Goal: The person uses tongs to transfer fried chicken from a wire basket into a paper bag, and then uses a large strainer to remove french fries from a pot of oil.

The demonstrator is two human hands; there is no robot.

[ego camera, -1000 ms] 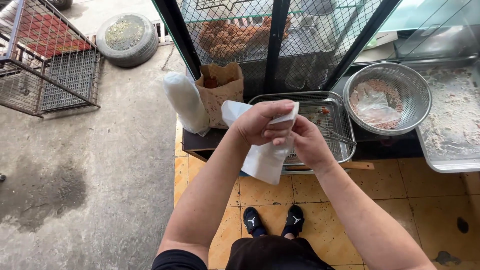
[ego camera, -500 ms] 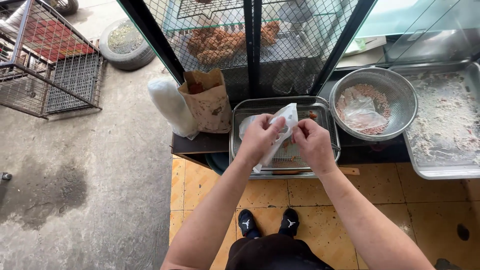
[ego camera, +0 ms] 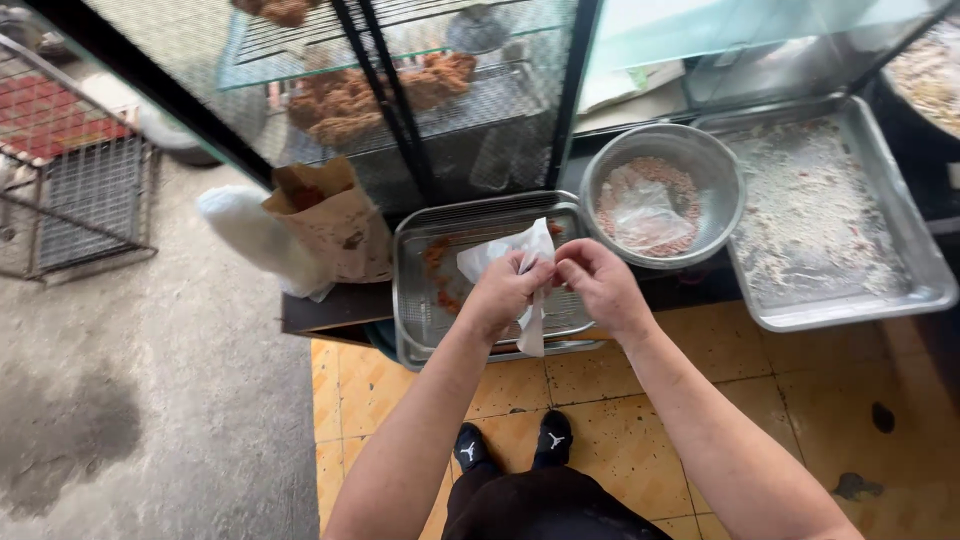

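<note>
My left hand (ego camera: 503, 293) and my right hand (ego camera: 597, 282) both pinch a white paper bag (ego camera: 508, 259) and hold it over a metal tray with a wire rack (ego camera: 415, 300). The bag's lower end hangs past the tray's front edge. Orange crumbs lie on the rack behind the bag. Both hands meet at the bag's upper edge, fingers closed on the paper.
A brown paper bag (ego camera: 335, 220) and a stack of white bags (ego camera: 255, 240) stand left of the tray. A round metal bowl (ego camera: 662, 190) with crumbs and a plastic bag sits to the right, then a large floured tray (ego camera: 820, 220). Fried pieces (ego camera: 350, 95) lie behind a glass case. A wire cage (ego camera: 70, 180) stands far left.
My hands have lowered with the white bag and moved closer together over the tray. The view has shifted closer to the counter.
</note>
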